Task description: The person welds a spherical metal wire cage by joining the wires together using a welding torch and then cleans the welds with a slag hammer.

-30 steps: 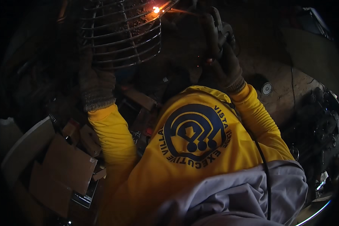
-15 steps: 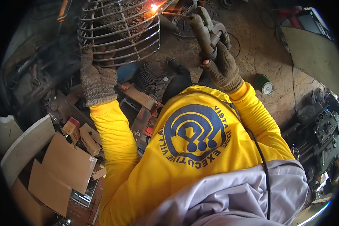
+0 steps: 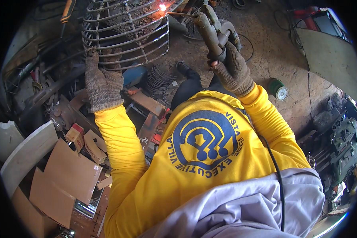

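Note:
A curved metal bar grille [image 3: 137, 36] fills the upper left, its rods bent in rows and crossed by ribs. My left hand [image 3: 104, 88], in a brown knit glove, is closed around its lower left edge, with the fingers partly behind the bars. In my gloved right hand [image 3: 235, 73] is a welding electrode holder [image 3: 208, 35], gripped at the handle. A thin welding rod [image 3: 182, 14] runs left from its jaws to the grille's upper right side. Where the tip meets the metal, a bright arc [image 3: 162, 7] glows with orange light around it.
Below my left forearm lie cardboard pieces [image 3: 67, 174] and a curved pale panel [image 3: 29, 148]. A coil of wire [image 3: 159, 81] rests near my feet. On the floor at right stand a green round can [image 3: 281, 90] and a greasy engine part [image 3: 341, 146]. An orange-handled screwdriver [image 3: 67, 11] hangs upper left.
My right hand and the electrode holder have shifted slightly left, toward the grille. The arc stays at nearly the same spot, and my left hand keeps its hold.

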Demonstrator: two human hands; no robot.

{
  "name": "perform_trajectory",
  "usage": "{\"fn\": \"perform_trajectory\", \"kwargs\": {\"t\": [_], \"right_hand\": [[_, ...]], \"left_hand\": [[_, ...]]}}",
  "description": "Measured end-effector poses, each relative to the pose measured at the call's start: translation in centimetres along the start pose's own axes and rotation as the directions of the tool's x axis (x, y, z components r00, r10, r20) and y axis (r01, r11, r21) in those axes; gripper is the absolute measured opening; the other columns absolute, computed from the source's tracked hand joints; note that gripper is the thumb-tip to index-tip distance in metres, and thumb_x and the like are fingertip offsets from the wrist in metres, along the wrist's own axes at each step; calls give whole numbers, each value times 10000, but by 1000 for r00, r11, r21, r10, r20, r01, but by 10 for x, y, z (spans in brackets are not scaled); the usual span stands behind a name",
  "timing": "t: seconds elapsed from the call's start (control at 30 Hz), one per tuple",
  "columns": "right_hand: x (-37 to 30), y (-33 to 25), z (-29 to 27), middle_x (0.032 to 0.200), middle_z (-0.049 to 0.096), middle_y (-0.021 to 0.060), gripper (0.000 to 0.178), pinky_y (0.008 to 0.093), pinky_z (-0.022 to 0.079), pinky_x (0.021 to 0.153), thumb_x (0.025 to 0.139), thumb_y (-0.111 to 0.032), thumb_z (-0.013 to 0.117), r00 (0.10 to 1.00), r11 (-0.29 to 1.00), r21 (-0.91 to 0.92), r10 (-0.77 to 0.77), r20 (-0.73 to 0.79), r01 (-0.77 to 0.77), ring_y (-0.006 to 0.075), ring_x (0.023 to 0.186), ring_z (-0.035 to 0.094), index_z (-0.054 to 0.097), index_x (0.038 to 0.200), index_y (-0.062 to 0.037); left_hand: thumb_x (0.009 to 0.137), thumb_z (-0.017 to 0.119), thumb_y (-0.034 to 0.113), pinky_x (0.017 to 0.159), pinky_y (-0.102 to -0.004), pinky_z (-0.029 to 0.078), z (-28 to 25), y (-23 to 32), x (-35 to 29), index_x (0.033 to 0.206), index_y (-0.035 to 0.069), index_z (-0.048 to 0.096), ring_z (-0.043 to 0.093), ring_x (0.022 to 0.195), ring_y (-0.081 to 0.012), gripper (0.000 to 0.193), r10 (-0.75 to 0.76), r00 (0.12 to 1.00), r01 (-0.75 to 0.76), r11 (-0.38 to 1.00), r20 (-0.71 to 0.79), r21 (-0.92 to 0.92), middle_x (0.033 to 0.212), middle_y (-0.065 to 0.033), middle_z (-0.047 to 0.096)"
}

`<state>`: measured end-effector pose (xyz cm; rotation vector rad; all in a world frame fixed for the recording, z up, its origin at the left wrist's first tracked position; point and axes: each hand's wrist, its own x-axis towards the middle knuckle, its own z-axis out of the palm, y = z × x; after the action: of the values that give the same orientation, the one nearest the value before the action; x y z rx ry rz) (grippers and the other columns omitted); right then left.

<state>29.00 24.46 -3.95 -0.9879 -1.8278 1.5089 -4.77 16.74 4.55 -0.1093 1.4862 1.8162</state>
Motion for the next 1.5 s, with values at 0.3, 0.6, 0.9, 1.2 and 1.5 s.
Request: {"fn": "perform_trajectory", "kwargs": {"t": [0.3,0.6,0.9,1.2,1.5], "right_hand": [[3,3,-3,1050,655,144,596,326,530,830,948,-284,667,994,998,-1,-66,83,66,244,900,658,441,1384,53],[3,2,-4,1063,668,98,593,296,538,835,982,-254,638,992,995,-71,-68,106,76,152,920,661,389,1413,69],[4,-14,-5,1061,669,153,628,302,540,773,966,-318,652,954,877,380,247,170,-295,166,918,673,409,1403,60],[5,-10,-9,1093,652,135,610,324,530,833,954,-287,649,995,995,42,-91,41,89,196,939,662,419,1411,44],[-2,-5,-7,1062,671,186,594,364,518,880,945,-265,633,999,997,65,-35,-25,36,267,971,675,429,1388,74]], "left_hand": [[985,595,138,912,-437,600,0,0,-6,1264,37,598,661,1098,-263,296,-57,997,55,998,-42,-38,1250,-128,658],[989,589,134,988,-516,560,-14,0,7,1288,32,587,659,1135,-311,316,-45,995,54,993,86,-109,1285,-158,650],[992,593,139,978,-501,571,-14,-1,5,1280,37,590,672,1108,-300,306,-20,999,22,999,38,-38,1269,-152,658],[998,596,171,902,-480,593,-8,4,-1,1254,62,605,679,1071,-278,279,-25,998,28,999,-58,42,1216,-134,676],[984,626,164,898,-450,596,-17,-2,8,1236,67,614,686,1056,-256,270,24,994,-20,999,104,-48,1188,-113,691]]}}
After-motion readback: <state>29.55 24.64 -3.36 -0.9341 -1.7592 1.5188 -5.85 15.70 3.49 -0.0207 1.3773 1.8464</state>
